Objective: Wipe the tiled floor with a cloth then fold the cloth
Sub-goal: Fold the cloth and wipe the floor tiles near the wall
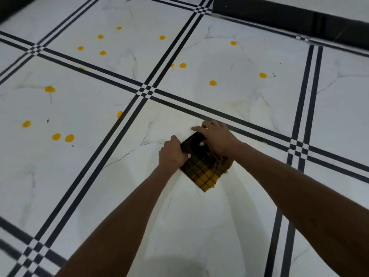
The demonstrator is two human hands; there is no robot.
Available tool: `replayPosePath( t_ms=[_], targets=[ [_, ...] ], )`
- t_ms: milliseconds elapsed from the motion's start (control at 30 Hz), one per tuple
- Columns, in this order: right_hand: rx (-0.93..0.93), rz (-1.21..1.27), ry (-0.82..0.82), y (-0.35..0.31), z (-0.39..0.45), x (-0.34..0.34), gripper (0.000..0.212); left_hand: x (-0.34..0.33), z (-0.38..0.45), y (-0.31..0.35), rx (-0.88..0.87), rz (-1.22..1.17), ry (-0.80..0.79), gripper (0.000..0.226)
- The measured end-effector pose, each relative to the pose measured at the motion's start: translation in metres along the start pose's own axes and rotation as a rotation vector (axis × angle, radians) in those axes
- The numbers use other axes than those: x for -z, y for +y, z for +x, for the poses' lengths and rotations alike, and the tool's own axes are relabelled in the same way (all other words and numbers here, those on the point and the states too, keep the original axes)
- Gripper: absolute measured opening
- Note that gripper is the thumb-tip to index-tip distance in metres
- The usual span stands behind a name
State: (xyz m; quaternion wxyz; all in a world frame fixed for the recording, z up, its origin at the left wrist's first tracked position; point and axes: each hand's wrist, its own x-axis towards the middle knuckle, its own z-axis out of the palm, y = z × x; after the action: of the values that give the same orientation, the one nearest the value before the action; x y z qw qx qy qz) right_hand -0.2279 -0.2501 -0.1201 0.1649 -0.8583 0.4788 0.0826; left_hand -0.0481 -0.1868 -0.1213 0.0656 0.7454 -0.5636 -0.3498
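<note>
A yellow and black checked cloth (203, 172) lies folded small on the white marble-look tiled floor (179, 226), a frayed fringe along its right edge. My left hand (172, 152) grips the cloth's left edge, fingers curled over it. My right hand (216, 137) presses on the cloth's far end, fingers spread and the thumb tucked under a fold. The far part of the cloth is hidden beneath both hands. Several yellow spots (69, 138) dot the tiles to the left and beyond.
Black triple lines (147, 90) cross the floor in a grid. A dark skirting board (279, 19) runs along the wall at the top right. More yellow spots (213, 83) lie on the tile beyond my hands.
</note>
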Motion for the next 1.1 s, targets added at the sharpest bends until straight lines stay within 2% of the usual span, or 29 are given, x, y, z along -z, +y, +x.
replayPosePath(
  t_ms=[100,167,233,333,400,500,633,667,733,800,900,967,1033,1100],
  targets=[
    [-0.145,0.108,-0.011,0.010,-0.011,0.010,0.036,0.016,0.005,0.004,-0.025,0.053,-0.036,0.041],
    [-0.213,0.227,0.034,0.020,-0.017,0.029,0.030,0.034,0.007,0.013,-0.140,-0.037,0.006,0.026],
    [-0.241,0.340,0.145,0.028,-0.025,0.055,0.029,0.053,0.010,0.024,-0.306,-0.160,0.108,0.015],
    [-0.230,0.495,0.336,0.040,-0.035,0.088,0.020,0.078,0.013,0.037,-0.492,-0.258,0.271,0.020],
    [-0.226,0.485,0.356,0.042,-0.042,0.098,0.017,0.083,0.015,0.037,-0.550,-0.257,0.311,0.026],
    [-0.205,0.314,0.282,0.043,-0.053,0.090,0.025,0.075,0.014,0.029,-0.583,-0.196,0.274,0.029],
    [-0.165,0.163,-0.176,0.043,-0.068,0.056,0.038,0.043,0.010,-0.003,-0.575,-0.093,-0.053,0.037],
    [-0.166,0.169,-0.182,0.041,-0.069,0.050,0.049,0.036,0.011,-0.013,-0.561,-0.081,-0.065,0.041],
    [-0.145,0.151,0.028,0.033,-0.061,0.033,0.066,0.025,0.017,-0.031,-0.510,-0.059,0.047,0.046],
    [-0.119,0.197,0.192,0.024,-0.039,0.007,0.054,0.020,0.031,-0.046,-0.449,0.018,0.223,0.047],
    [-0.076,0.096,0.191,0.008,-0.019,-0.040,0.063,0.014,0.045,-0.067,-0.343,0.189,0.352,0.051],
    [-0.056,-0.006,0.305,0.018,-0.023,-0.060,0.062,0.005,0.045,-0.084,-0.326,0.255,0.393,0.057],
    [-0.181,-0.035,0.426,0.040,-0.015,-0.060,0.062,0.000,0.043,-0.093,-0.307,0.257,0.462,0.061],
    [-0.409,-0.013,0.466,0.058,0.018,-0.045,0.065,-0.003,0.048,-0.093,-0.261,0.254,0.489,0.063]
  ],
)
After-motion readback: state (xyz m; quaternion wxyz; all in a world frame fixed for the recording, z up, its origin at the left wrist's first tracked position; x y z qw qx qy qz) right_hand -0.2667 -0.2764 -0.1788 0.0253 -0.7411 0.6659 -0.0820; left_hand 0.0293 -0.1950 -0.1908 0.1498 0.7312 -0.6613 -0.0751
